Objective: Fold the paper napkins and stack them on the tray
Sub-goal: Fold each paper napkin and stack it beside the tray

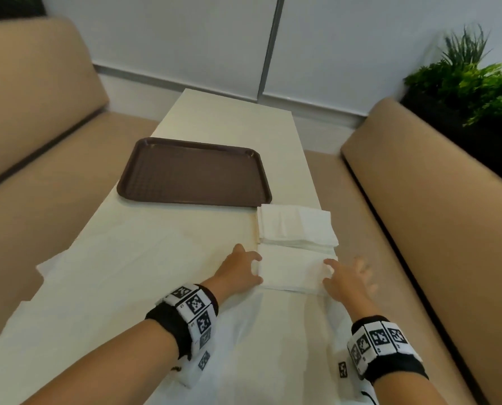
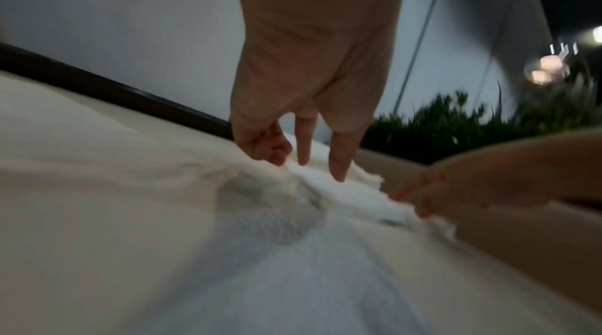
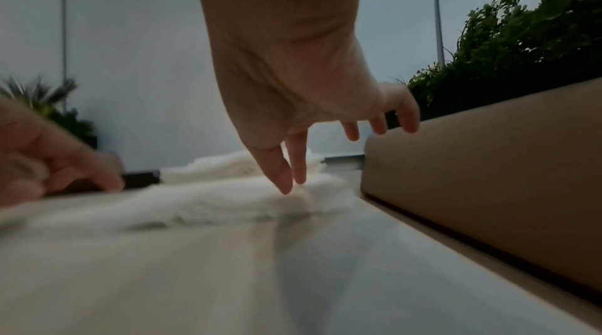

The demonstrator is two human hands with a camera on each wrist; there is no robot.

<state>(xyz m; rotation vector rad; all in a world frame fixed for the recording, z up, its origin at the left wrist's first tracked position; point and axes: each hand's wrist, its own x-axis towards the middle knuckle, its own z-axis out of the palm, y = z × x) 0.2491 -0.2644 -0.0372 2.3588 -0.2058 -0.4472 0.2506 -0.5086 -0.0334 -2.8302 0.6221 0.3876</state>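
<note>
Nearest the viewer, two bare forearms reach forward over a long white tabletop (image 1: pixel 162 258), each wrist wrapped in a black band carrying black-and-white square markers. The left hand (image 1: pixel 239 271) rests at the left edge of a folded white paper napkin (image 1: pixel 290 270), thumb and fingers bent around that edge so that it pinches the paper. The right hand (image 1: pixel 347 280) sits at the napkin's right edge with its fingers spread and fairly straight; thumb and forefinger tips touch down on the paper, and the other fingers are lifted and blurred. The napkin lies flat between the two hands, at about 1 o'clock from the viewer. Just beyond it, touching its far edge, sits a stack of white napkins (image 1: pixel 296 226). Farther on, at about 11 o'clock, a dark brown tray (image 1: pixel 194 171) lies flat on the tabletop, its near right corner just beside the stack. Tan upholstered benches (image 1: pixel 419 206) run along both sides, and green plants (image 1: pixel 472 92) stand at 2 o'clock against a pale wall.
</note>
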